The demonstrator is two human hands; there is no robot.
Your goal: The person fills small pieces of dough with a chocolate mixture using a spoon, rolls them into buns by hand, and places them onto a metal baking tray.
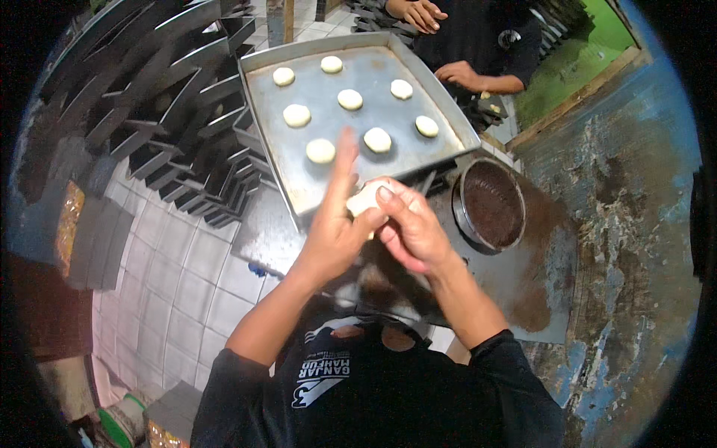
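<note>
A pale piece of dough (364, 200) is held between my two hands, just in front of the tray's near edge. My left hand (332, 224) has its thumb against the dough, while its fingers point up and look slightly blurred. From the right, my right hand (413, 224) grips the dough with the thumb on top and the fingers curled beneath. Part of the dough is covered by my hands. Beyond them a square metal baking tray (373, 66) carries several flattened round dough balls (296, 116), spaced apart.
Right of my hands, a round metal bowl (458, 213) holds a dark brown crumbly filling (493, 201) on a stained worktop (549, 261). Stacked dark metal trays (187, 97) stand at the left above a white tiled floor (172, 276). Across the tray, another person's hands (459, 75) are visible.
</note>
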